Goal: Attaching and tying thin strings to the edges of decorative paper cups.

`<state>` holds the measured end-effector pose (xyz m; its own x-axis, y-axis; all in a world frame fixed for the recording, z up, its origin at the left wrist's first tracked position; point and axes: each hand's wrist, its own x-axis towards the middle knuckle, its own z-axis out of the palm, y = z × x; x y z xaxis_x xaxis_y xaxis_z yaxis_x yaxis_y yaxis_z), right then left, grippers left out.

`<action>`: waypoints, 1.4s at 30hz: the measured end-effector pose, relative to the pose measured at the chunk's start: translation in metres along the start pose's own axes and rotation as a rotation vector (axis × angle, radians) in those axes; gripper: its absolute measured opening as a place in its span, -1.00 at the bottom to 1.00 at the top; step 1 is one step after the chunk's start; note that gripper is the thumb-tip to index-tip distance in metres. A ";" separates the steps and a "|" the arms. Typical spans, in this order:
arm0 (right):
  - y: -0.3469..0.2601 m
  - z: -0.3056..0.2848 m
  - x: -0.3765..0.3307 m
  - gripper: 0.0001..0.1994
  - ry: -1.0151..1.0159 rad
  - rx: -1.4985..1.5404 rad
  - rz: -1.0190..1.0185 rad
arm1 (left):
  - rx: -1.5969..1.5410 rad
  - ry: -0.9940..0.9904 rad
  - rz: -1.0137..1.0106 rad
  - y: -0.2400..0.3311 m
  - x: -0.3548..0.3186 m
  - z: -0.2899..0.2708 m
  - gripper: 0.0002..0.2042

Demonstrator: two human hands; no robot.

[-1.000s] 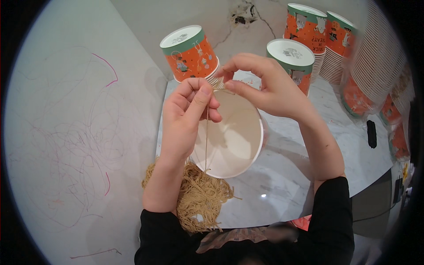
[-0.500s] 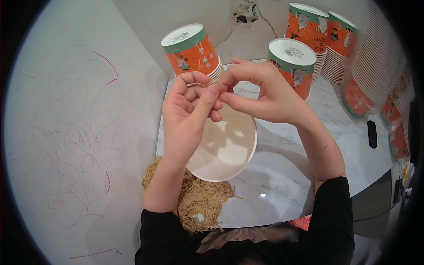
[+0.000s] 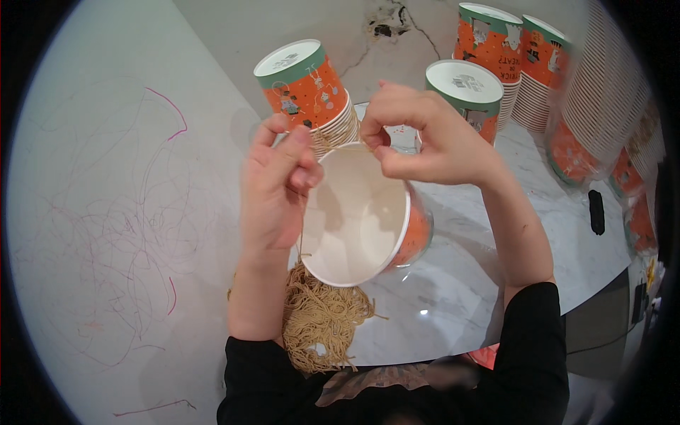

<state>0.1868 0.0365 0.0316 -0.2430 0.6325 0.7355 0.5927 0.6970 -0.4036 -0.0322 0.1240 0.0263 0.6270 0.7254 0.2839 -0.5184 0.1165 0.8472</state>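
Observation:
Between my two hands a thin tan string [image 3: 346, 149] is stretched, passing near the far rim of an open paper bucket. My left hand [image 3: 278, 184] pinches one part of it with thumb and fingers, and a strand hangs down beside the wrist. The other end is pinched in the fingertips of my right hand [image 3: 435, 138], with the other fingers curled. Below the hands the paper bucket [image 3: 358, 227] shows its white inside, and its orange outer wall is visible at the right. A tangled pile of tan strings [image 3: 322, 322] lies by my left forearm.
An upside-down stack of orange and green paper buckets [image 3: 304, 85] stands behind my left hand. More upturned stacks [image 3: 464, 85] are at the back right, beside plastic-wrapped buckets [image 3: 595, 106]. A black object [image 3: 597, 212] lies on the marbled table [image 3: 453, 283]. A scribbled white wall [image 3: 127, 212] rises at the left.
My hands have moved apart, the left leftward and the right slightly rightward, drawing the string out between them. More of the bucket's mouth and its orange side now shows.

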 end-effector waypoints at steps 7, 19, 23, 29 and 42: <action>0.000 -0.011 0.000 -0.92 -0.014 0.224 0.257 | -0.315 -0.063 0.015 0.011 0.006 -0.015 -0.95; 0.021 -0.003 -0.002 -0.89 0.020 0.367 0.289 | 0.113 -0.256 -0.092 0.022 0.009 -0.026 -0.67; 0.013 0.002 0.000 -0.86 0.028 0.331 0.251 | 0.634 -0.262 -0.123 0.018 0.001 -0.005 -0.59; 0.008 0.010 -0.002 -0.85 -0.032 0.251 0.235 | 0.810 -0.201 -0.105 0.009 -0.006 0.008 -0.67; 0.012 0.023 -0.002 -0.84 -0.075 0.303 0.232 | 1.013 -0.133 0.147 0.005 -0.005 0.001 -0.87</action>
<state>0.1771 0.0514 0.0129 -0.1911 0.8003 0.5684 0.3874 0.5935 -0.7054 -0.0373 0.1204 0.0297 0.6883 0.5981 0.4105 0.0995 -0.6383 0.7633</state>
